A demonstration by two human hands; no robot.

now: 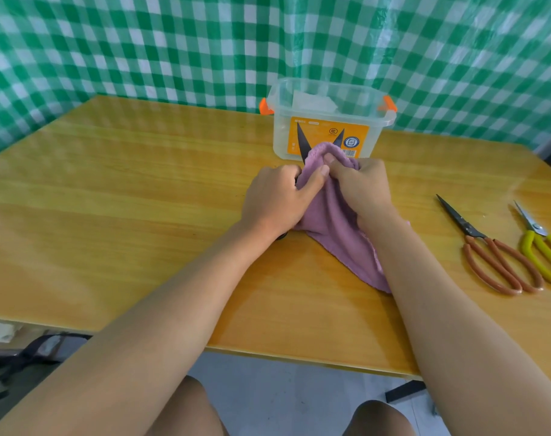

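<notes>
Both hands work close together in the middle of the frame, just in front of the clear plastic box (pixel 384 121). The left hand (pixel 275 199) is closed around the purple cloth (pixel 330 228) and, as it seems, around the handles of the black scissors (pixel 301 143) under it; only a small dark part shows below the wrist. The right hand (pixel 362 187) pinches a fold of the same cloth between thumb and fingers, at the place where the two blades meet. The blades stand open like a V and point away, toward the box. The cloth trails down onto the table (pixel 110 190) between the forearms.

I think the danger is the open blades. If the left hand squeezes the handles, they may close on the cloth or on the right fingertips. A strong pull could also push the points into the box. The orange-handled scissors (pixel 488 247) and the yellow-handled scissors (pixel 544 247) lie at the right edge, well apart.
</notes>
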